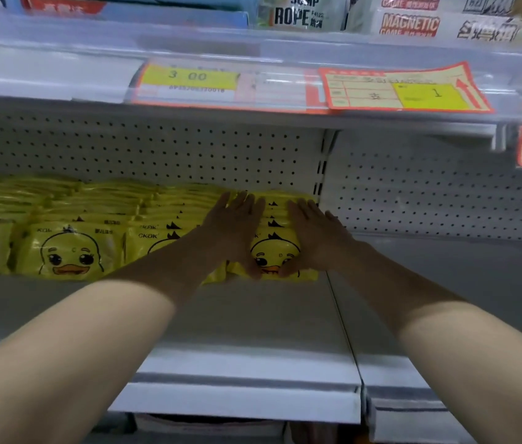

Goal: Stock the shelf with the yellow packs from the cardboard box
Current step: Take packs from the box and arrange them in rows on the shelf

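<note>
Yellow packs printed with a duck face lie in rows on the grey shelf (253,318), reaching back to the pegboard. The rightmost stack of yellow packs (274,251) sits against the shelf's upright divider. My left hand (234,229) presses flat on that stack's left side, fingers stretched out. My right hand (314,238) presses on its right side, thumb at the front edge. Both hands clasp the stack between them. More stacks of packs (67,248) fill the shelf to the left. The cardboard box is not in view.
The shelf above carries price tags (189,78) and an orange label (403,91) on its front rail, with boxed toys on top. The neighbouring shelf bay (445,267) to the right shows bare grey board. A front lip (237,398) edges the shelf.
</note>
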A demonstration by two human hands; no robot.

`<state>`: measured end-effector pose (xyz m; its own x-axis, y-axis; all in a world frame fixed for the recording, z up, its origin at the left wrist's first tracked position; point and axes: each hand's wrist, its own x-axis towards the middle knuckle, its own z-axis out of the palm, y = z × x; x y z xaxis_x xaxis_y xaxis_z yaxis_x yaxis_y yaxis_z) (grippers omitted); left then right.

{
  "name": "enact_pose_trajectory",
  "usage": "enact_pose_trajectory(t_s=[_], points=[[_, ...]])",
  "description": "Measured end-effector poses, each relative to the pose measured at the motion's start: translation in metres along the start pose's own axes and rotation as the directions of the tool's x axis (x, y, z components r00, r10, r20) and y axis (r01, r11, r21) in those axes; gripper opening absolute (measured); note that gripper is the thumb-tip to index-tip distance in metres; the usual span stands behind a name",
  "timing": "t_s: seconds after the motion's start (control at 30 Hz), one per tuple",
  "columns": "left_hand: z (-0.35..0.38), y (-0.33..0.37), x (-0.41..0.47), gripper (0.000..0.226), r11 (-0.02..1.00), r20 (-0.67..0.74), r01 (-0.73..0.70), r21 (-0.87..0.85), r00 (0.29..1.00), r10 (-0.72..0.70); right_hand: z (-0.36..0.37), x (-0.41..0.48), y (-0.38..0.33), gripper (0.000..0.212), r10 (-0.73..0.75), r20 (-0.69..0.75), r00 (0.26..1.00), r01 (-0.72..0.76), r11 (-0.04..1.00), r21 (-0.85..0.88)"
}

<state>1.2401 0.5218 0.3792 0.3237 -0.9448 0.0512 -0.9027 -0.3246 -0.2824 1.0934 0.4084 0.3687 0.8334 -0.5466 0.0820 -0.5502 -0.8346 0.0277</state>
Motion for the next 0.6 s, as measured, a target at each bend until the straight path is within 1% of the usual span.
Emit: enact_pose_trajectory(t_s=[0.1,0.23,0.5,0.6], points=[[0.0,-0.003,0.006,0.154,1.0,0.015,0.001,-0.005,1.0,-0.001,0.001,0.011,0.002,0.154,0.0,0.014,1.0,-0.001,1.0,0.018],[0.003,-0.007,0.014,0.155,0.999,0.01,0.003,-0.037,1.0,-0.002,0.0,0.021,0.004,0.157,-0.007,0.001,1.0,0.007,1.0,-0.011],[0.004,-0.009,0.018,0.15,0.991,0.007,0.027,-0.128,1.0,-0.026,-0.005,0.028,0.005,0.152,-0.026,0.024,0.999,0.026,0.999,-0.031],[0.002,-0.006,0.013,0.151,0.996,0.013,0.035,-0.081,0.999,-0.034,-0.006,0.022,0.004,0.153,-0.041,0.013,0.999,0.041,0.998,-0.053]])
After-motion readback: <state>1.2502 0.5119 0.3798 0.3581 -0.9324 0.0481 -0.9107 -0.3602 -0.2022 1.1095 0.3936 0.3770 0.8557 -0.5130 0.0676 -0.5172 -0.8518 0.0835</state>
